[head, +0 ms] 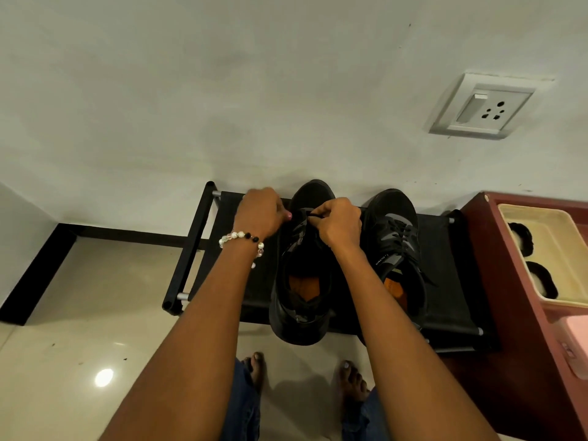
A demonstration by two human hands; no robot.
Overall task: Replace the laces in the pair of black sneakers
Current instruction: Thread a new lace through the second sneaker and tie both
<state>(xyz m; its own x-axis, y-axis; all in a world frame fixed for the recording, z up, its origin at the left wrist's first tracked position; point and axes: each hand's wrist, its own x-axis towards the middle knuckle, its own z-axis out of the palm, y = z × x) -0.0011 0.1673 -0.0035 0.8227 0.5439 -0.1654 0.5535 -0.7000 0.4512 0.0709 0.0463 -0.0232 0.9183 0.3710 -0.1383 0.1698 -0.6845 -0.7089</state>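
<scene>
Both sneakers sit on the black shoe rack (451,281). Right sneaker (396,249) looks fully laced. Left sneaker (302,281): only the toe-end eyelets threaded, I judge. Right hand (339,222) and left hand (261,211) each pinch the black lace (313,216) in a closed grip there; most eyelets remain.

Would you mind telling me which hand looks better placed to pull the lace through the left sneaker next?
Probably the right hand: its fingertips already pinch the lace at the left sneaker's toe end, while the left hand is beside it.

A person is wearing a bracelet (241,241) of pearly and black beads just behind the left hand (261,211), blue jeans (241,405) below, feet bare.
</scene>
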